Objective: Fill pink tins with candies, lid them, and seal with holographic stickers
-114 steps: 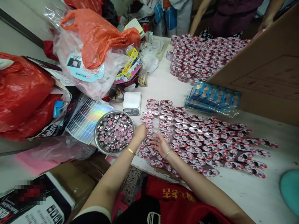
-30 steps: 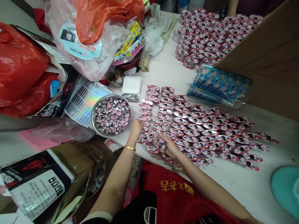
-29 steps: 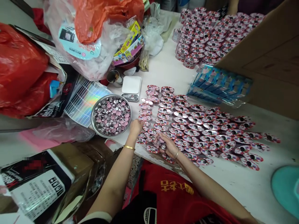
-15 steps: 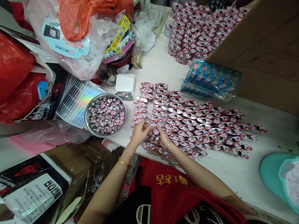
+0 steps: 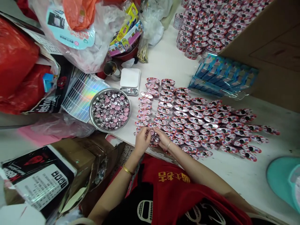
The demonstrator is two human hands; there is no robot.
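Observation:
My right hand (image 5: pixel 162 139) is curled around several small round metal discs (image 5: pixel 153 136), some with pink faces. Close against it, my left hand (image 5: pixel 142 141) has its thumb and fingers pinched on a pink-faced disc at the edge of that handful. Under and beyond both hands stand rows of red-and-white printed pieces with pointed oval tops (image 5: pixel 196 113). Pink discs sit in the tops of the leftmost row, while many tops to the right show a dark round hole. A steel bowl (image 5: pixel 129 107) full of similar discs stands to the left of my hands.
A white digital scale (image 5: pixel 129 78) stands behind the bowl. Blue boxes in clear plastic (image 5: pixel 222 76) lie beyond the rows, near a large cardboard box (image 5: pixel 269 62). More printed pieces (image 5: pixel 206 28) are stacked at the back. A teal tub (image 5: pixel 278 179) stands at right.
My left fingers have closed in on the discs in my right hand, where they were slightly apart before. The whole view has shifted a little.

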